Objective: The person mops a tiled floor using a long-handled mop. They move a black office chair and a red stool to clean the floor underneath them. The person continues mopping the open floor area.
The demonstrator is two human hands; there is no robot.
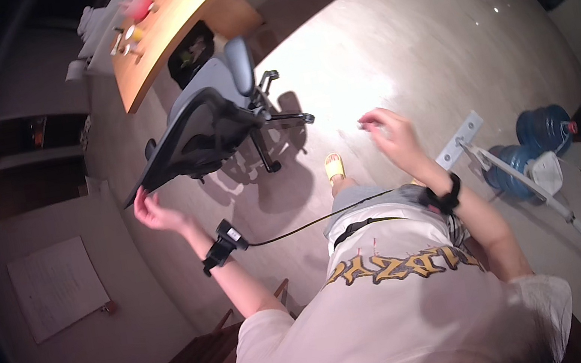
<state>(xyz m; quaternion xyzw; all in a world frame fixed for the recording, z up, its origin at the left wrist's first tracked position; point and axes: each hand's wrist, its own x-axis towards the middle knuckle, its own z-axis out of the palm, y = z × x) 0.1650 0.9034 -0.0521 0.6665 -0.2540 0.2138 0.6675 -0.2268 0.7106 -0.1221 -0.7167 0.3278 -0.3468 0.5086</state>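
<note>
My left hand (158, 212) is at the top edge of the mesh backrest of an office chair (213, 125). Its fingertips meet or nearly meet that edge; whether they grip it is unclear. The chair has a grey seat and stands on a star base, its back turned towards me. My right hand (395, 139) hangs in the air over the floor, fingers bent. A tiny pale spot shows at its fingertips, too small to name. Both wrists carry black strapped devices, with a cable (324, 216) running from the left one across my waist.
A wooden desk (174, 23) with small items and a black-lined bin (190, 55) stand beyond the chair. To the right are blue water jugs (544, 130) and a white pole (518, 177) on a flat plate (459, 140). A brown wooden rack (204, 357) sits at lower left.
</note>
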